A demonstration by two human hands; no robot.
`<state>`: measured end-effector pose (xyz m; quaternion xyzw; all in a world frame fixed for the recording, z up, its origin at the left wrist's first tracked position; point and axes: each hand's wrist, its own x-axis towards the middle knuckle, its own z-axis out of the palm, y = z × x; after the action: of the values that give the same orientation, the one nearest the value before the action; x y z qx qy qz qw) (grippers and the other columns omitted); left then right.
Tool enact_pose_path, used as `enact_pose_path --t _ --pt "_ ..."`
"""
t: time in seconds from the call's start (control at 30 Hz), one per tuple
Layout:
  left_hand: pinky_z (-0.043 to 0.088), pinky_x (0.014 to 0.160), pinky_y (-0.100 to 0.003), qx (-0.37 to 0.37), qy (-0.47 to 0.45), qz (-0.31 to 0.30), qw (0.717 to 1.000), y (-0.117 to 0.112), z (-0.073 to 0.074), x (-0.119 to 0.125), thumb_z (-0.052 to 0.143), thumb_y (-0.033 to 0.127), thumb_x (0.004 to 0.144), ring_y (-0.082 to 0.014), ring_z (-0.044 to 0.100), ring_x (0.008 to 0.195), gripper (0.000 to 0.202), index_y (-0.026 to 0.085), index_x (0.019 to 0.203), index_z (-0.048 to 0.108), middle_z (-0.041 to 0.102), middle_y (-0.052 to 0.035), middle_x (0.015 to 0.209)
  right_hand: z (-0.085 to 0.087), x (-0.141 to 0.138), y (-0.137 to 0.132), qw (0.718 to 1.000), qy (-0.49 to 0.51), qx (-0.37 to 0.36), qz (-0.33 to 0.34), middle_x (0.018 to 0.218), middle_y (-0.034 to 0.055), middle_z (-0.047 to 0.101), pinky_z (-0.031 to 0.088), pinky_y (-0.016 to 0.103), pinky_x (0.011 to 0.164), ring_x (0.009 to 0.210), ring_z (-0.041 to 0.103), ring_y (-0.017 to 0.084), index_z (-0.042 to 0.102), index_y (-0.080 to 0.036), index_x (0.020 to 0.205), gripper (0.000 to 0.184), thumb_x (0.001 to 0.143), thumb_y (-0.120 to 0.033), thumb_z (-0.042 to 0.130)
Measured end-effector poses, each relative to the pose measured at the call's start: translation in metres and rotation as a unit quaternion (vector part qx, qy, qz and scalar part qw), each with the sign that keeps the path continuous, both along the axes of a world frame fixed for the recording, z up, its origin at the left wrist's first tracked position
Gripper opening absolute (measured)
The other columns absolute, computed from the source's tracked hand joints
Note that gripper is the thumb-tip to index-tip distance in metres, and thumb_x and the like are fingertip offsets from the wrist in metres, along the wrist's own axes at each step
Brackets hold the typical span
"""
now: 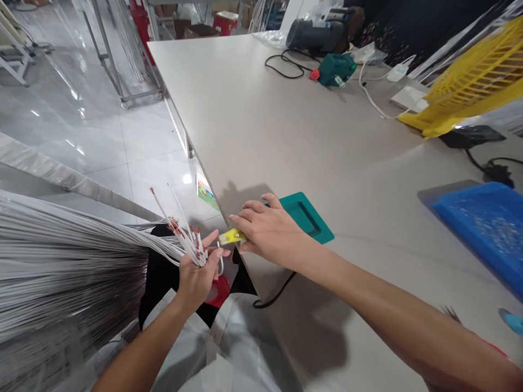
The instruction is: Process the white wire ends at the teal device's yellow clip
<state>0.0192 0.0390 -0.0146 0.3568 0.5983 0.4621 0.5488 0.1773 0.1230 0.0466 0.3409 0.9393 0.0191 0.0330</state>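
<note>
My left hand (196, 280) is closed round a bundle of white cables (192, 245) with bare reddish-brown ends. One short cable end (221, 260) stands apart at its thumb and fingertips. Just beyond the table edge, my right hand (267, 226) grips a small yellow tool (232, 236) with a pale tip, pointing at that cable end. Its body is hidden by the fingers, so its exact kind does not show. Partly behind my right hand, a teal tray (324, 231) with a recess lies on the table.
Long white cables (73, 256) hang over a rail at the left. The pale table (253, 125) bears a blue tray (482, 218), a yellow fan (474, 81), a green device (337, 69) and a dark motor-like machine (314, 35). A black cord (275, 296) crosses the near edge.
</note>
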Motion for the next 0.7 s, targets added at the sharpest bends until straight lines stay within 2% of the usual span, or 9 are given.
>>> enact_pose_path --t 0.23,0.37,0.43,0.5,0.6,0.7 --pt "0.036 0.040 -0.019 0.004 -0.006 -0.004 1.000 -0.003 0.001 -0.009 0.057 0.030 0.079 -0.0036 0.038 0.039 0.038 0.015 0.114 0.056 0.070 -0.0025 0.075 -0.002 0.001 0.000 1.000 0.012 0.008 -0.003 0.088 0.0106 0.067 0.025 0.047 0.089 0.097 0.053 0.029 0.059 -0.014 0.106 0.049 0.070 -0.045 0.069" --pt "0.031 0.036 -0.018 0.003 -0.035 0.019 0.999 -0.007 0.000 -0.018 0.060 0.030 0.077 -0.0024 0.037 0.036 0.025 0.015 0.097 0.056 0.069 -0.0021 0.072 0.002 -0.001 -0.007 0.994 0.102 0.027 0.015 0.089 0.0116 0.067 0.031 0.049 0.090 0.094 0.055 0.029 0.060 -0.011 0.105 0.054 0.072 -0.054 0.062" --pt "0.029 0.036 -0.018 0.008 -0.064 0.033 0.997 -0.009 0.001 -0.023 0.062 0.029 0.076 -0.0019 0.037 0.035 0.020 0.016 0.089 0.055 0.069 -0.0017 0.070 0.002 -0.006 -0.017 0.979 0.194 0.052 0.026 0.090 0.0108 0.067 0.040 0.042 0.083 0.087 0.058 0.024 0.061 -0.012 0.102 0.040 0.080 -0.045 0.056" --pt "0.027 0.035 -0.017 0.015 -0.105 0.040 0.994 -0.010 0.004 -0.028 0.063 0.027 0.075 -0.0014 0.036 0.035 0.017 0.016 0.084 0.055 0.069 -0.0014 0.069 -0.003 -0.012 -0.030 0.956 0.288 0.056 0.018 0.089 0.0092 0.067 0.046 0.033 0.073 0.079 0.059 0.018 0.063 -0.014 0.097 0.021 0.087 -0.025 0.050" --pt "0.024 0.035 -0.016 0.016 -0.164 0.049 0.985 -0.012 0.013 -0.033 0.066 0.025 0.072 -0.0013 0.035 0.035 0.015 0.015 0.079 0.057 0.066 -0.0004 0.062 -0.016 -0.026 -0.048 0.920 0.388 -0.057 -0.019 0.093 0.0103 0.065 0.050 0.028 0.069 0.083 0.060 0.016 0.062 -0.015 0.102 0.022 0.087 -0.015 0.045" --pt "0.022 0.033 -0.015 0.002 -0.197 0.045 0.979 -0.013 0.021 -0.035 0.068 0.026 0.069 -0.0009 0.035 0.034 0.016 0.013 0.073 0.060 0.064 0.0003 0.056 -0.030 -0.039 -0.056 0.846 0.487 -0.205 -0.071 0.088 0.0078 0.064 0.052 0.027 0.070 0.081 0.060 0.015 0.065 -0.018 0.099 0.020 0.085 -0.018 0.051"
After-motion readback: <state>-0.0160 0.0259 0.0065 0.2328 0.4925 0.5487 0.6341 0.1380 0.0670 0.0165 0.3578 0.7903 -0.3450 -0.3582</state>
